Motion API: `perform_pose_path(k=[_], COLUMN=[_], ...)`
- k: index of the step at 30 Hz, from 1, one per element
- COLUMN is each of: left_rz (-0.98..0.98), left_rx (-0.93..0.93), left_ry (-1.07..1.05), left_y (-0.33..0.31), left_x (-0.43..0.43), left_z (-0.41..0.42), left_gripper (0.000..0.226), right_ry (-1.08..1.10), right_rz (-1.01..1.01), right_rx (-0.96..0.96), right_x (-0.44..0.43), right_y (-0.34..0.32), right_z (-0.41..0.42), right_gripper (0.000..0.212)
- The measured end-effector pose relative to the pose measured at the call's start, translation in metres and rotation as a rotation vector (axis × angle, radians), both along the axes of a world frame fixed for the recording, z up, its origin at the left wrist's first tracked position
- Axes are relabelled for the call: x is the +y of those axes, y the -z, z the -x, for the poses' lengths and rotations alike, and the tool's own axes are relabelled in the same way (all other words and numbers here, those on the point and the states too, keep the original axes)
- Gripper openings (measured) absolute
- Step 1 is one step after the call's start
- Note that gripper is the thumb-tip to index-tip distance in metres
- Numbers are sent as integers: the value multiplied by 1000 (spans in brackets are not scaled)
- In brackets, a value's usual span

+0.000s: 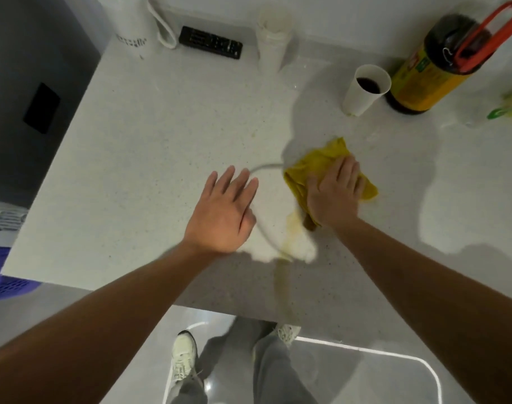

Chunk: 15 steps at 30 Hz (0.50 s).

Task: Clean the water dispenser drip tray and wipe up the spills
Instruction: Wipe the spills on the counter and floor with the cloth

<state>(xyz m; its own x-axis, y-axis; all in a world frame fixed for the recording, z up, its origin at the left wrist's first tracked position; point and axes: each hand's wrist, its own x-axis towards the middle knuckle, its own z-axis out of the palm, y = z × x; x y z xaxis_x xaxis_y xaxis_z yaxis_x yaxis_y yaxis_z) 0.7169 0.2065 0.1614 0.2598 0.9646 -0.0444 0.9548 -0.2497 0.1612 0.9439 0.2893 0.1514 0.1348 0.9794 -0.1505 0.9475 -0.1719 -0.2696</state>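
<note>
Spill [282, 275] streaks the counter [161, 126] from its near edge to the cloth [321, 161], pressed flat under the right hand [335, 193]; the left hand [222, 211] is spread, empty. Overlapping strokes toward the edge look best, clear of the cup [365, 88] beyond.

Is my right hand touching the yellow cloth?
Touching. The head view shows the right hand lying flat on top of the yellow cloth.
</note>
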Motion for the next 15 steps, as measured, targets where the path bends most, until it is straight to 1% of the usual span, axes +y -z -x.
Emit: perform_pose_path(k=[2, 5, 6, 7, 9, 12, 15], left_rz=[-21, -57, -59, -52, -21, 8, 45], left_rx=[-14, -89, -107, -119, -105, -5, 76], left_ry=[-18, -32, -31, -23, 30, 139, 192], left_y=[-1, -6, -8, -9, -9, -6, -7], left_x=[-2, -7, -9, -12, -24, -55, -76], left_z=[1, 0, 1, 4, 15, 50, 87], left_gripper=[61, 54, 52, 52, 56, 63, 70], right_ry=[-128, -537, -636, -685, -657, -577, -508], right_rz=[0, 45, 57, 66, 92, 115, 104], right_rx=[-106, -169, -193, -214, -239, -253, -261], right_x=[1, 0, -3, -10, -34, -95, -165], right_y=[3, -5, -8, -12, -19, -22, -27], right_z=[6, -20, -34, -46, -62, -86, -96], right_gripper=[81, 83, 84, 85, 87, 87, 88])
